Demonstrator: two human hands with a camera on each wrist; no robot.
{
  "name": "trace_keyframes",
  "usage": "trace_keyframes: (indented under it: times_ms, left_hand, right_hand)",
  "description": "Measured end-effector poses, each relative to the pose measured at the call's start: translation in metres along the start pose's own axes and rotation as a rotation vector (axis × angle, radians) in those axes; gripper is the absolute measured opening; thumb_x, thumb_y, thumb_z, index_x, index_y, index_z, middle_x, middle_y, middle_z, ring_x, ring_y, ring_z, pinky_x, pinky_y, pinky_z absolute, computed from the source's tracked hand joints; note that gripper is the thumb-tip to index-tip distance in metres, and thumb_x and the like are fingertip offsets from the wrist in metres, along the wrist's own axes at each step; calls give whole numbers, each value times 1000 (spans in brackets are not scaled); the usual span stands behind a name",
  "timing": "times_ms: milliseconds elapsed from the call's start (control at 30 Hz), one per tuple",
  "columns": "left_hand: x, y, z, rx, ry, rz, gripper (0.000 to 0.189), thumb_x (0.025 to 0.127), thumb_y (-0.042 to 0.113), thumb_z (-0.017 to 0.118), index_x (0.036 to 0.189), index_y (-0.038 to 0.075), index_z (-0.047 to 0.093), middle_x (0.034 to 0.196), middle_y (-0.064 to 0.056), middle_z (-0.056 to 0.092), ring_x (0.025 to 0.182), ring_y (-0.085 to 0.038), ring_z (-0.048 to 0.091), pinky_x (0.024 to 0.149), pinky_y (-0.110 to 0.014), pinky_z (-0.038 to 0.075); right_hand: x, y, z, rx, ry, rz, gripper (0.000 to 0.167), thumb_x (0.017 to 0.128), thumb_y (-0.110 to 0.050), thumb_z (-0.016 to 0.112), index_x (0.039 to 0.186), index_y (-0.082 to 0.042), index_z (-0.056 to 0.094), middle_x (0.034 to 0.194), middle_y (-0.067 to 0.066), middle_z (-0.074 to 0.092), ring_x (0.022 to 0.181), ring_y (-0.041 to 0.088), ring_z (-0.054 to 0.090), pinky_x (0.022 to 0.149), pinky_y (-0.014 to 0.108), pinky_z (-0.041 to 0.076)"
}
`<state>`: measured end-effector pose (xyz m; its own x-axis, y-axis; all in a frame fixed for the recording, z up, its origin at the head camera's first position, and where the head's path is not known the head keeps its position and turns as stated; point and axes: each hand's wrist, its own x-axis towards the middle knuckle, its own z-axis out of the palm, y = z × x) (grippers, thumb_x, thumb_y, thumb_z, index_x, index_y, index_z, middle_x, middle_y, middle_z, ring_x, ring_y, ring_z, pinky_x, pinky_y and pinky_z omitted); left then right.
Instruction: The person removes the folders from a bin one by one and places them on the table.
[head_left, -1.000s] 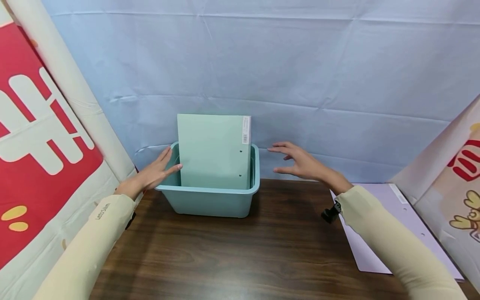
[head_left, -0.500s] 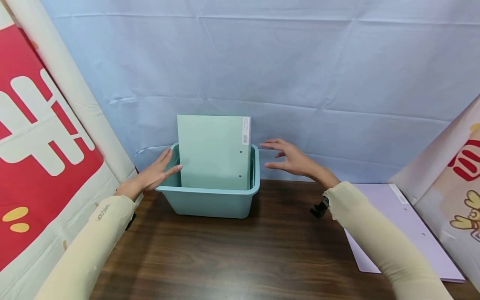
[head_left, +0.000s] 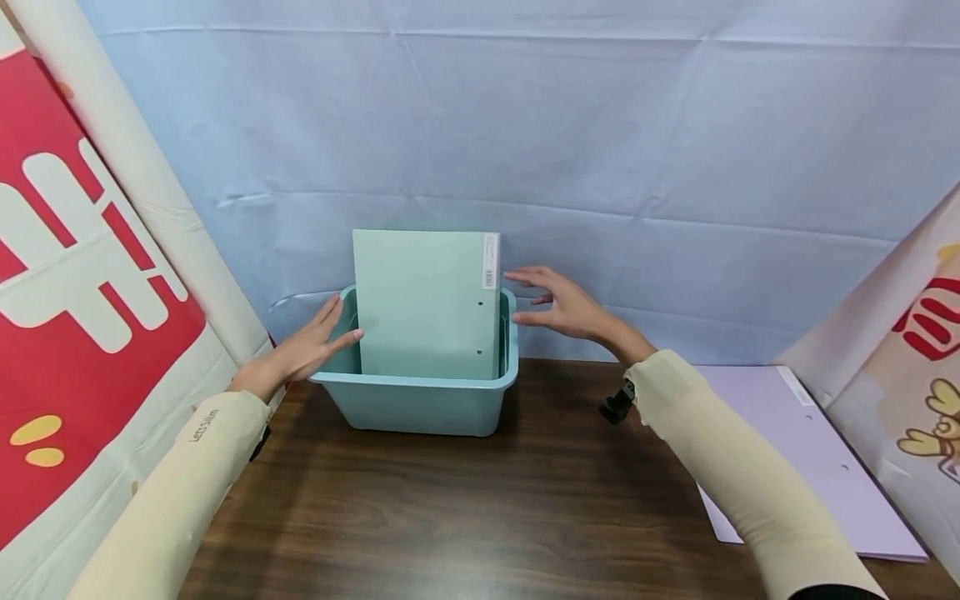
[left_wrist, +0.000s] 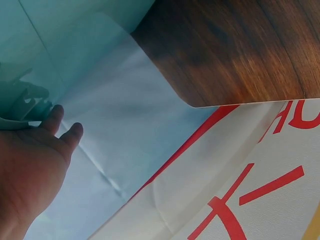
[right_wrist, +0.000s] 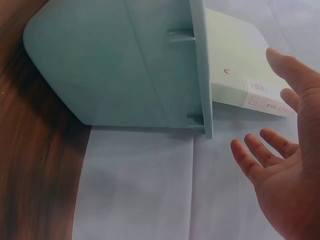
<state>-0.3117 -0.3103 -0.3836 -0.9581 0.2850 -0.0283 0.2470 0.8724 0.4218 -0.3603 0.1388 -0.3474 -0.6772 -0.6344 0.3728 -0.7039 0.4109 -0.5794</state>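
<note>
Dark-brown wooden table (head_left: pixel 450 500) fills the bottom, pale-blue cloth (head_left: pixel 525 150) the top; left hand (head_left: pixel 302 346), fingers straight, apparently touches teal plastic tub (head_left: pixel 420 408), right hand (head_left: pixel 570 308) loosely spread beside mint-green rectangular folder (head_left: pixel 420 304).

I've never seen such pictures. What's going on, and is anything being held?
No machine here: the left hand and right hand belong to a person. The wide picture looks down from the head; the other two look out from the wrists. On the dark wooden table stands a blue-green bin with a pale green folder upright in it, and a lilac folder lies flat at the right. The left hand is at the bin's left rim; the right hand hovers beside the pale green folder. Neither visibly grips anything.
</note>
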Motion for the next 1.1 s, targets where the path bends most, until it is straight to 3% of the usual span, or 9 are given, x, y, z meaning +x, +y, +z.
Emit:
trace_keyframes:
  times_ms: [633,900,1100]
  left_hand:
    - [0,-5,1,5,7,7,87,87,69,31,148,20,-7,150,5,-17,137,-22,-4,103,-56,11]
    - [0,-5,0,-4,5,6,86,88,68,32,148,19,-8,148,9,-20,137,-23,-4,103,-56,10]
    - [-1,-5,-2,-3,-2,3,87,87,68,31,148,19,-7,148,10,-20,137,-23,-4,103,-56,10]
  right_hand:
    - [28,3,12,127,-57,33,76,76,-34,76,142,-30,38,142,-1,27,125,29,34,90,47,41]
    - [35,-19,12,176,-53,-1,78,75,-20,78,142,-16,39,142,14,28,125,37,33,91,54,37]
    - [40,-33,14,182,-82,8,78,75,-17,78,142,-11,39,140,18,28,126,35,31,93,52,36]
